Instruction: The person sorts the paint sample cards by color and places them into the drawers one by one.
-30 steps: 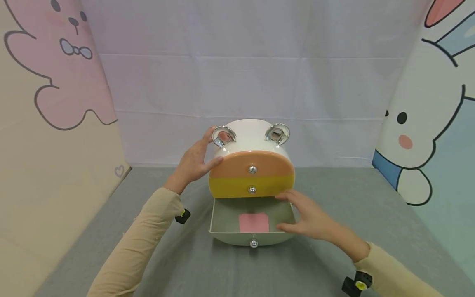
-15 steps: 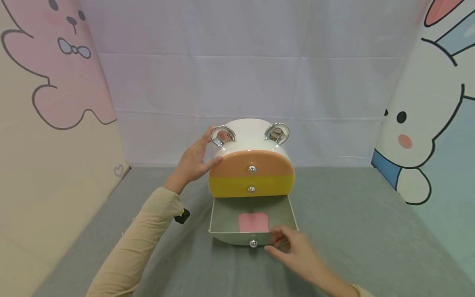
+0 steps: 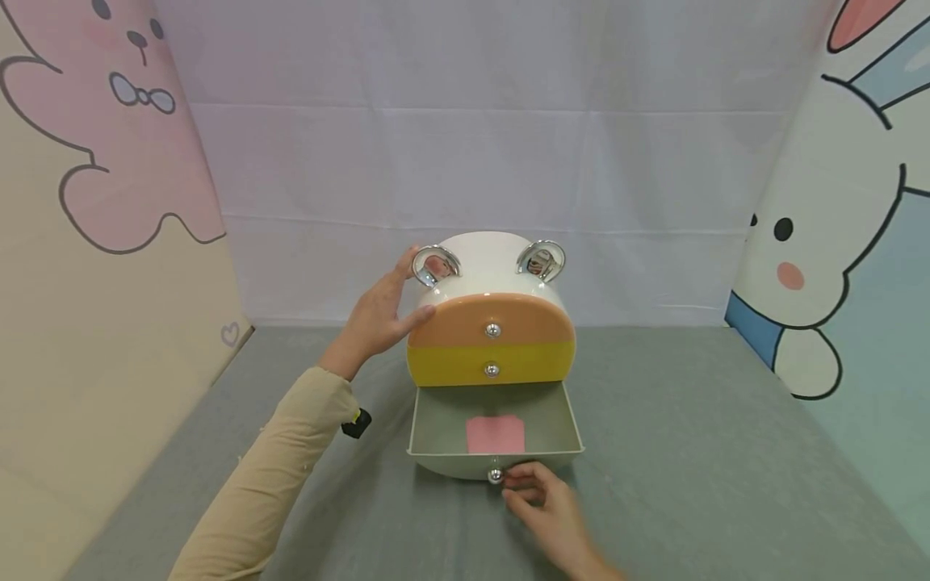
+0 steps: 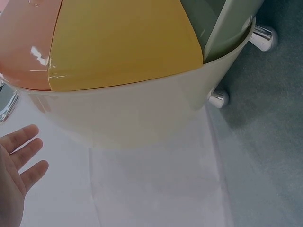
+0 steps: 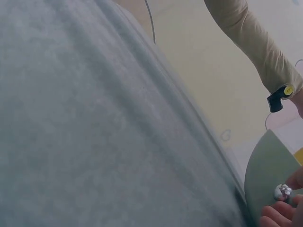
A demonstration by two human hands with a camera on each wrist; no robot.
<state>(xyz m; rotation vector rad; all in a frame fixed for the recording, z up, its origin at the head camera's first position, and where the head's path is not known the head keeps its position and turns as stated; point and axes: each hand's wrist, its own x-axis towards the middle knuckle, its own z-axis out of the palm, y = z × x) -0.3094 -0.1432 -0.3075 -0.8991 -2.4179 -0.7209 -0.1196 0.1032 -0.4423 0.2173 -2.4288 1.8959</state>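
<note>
A white rounded mini drawer cabinet (image 3: 485,262) with silver ears stands mid-table. Its orange drawer (image 3: 454,323) and yellow drawer (image 3: 450,367) are closed. The green bottom drawer (image 3: 436,432) is pulled out, and a flat pink piece (image 3: 495,434) lies inside it. My left hand (image 3: 374,319) rests at the cabinet's upper left side, thumb on the orange front's edge and fingers extended by the left ear (image 3: 436,265). My right hand (image 3: 548,516) is at the green drawer's silver knob (image 3: 496,476), loosely bent fingertips just right of it; no firm pinch shows.
Grey cloth covers the table (image 3: 690,452). A white curtain (image 3: 327,161) hangs behind, with cartoon-printed panels at left and right. Silver feet (image 4: 218,99) support the cabinet. A black wrist device (image 3: 356,424) is on the left sleeve.
My right hand has moved from over the right side of the green drawer down and left to its knob. My left hand, the cabinet and the pink piece have stayed in place.
</note>
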